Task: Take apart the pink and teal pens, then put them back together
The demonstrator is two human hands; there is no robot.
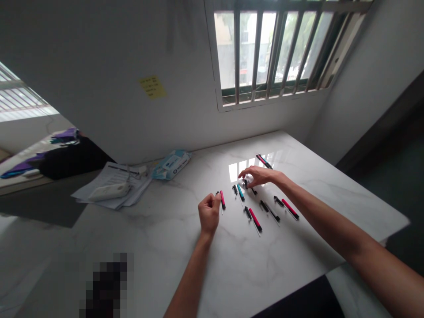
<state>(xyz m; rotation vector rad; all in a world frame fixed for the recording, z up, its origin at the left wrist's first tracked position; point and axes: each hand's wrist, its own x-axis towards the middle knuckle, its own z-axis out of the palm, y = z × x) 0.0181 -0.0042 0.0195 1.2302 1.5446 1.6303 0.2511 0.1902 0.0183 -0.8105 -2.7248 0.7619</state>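
Observation:
Several taken-apart pens lie on the marble table: black upper pieces, red, teal or black barrels and thin white refills. My left hand (209, 213) is closed in a fist beside a red barrel (223, 200); a small black piece shows at its thumb, and what lies inside the fingers is hidden. Over a black pen part (254, 191), my right hand (259, 176) reaches with fingers apart and curved downward. The teal barrel (240, 192) lies just left of it. Nearer me are a red barrel (255, 219), a black barrel (273, 213) and another red barrel (290, 208).
Whole-looking pens (264, 161) lie together behind my right hand. A blue wipes packet (171, 164) and papers (114, 185) with a white object (110, 191) on them sit against the wall at the left. A barred window (271, 53) is above the table.

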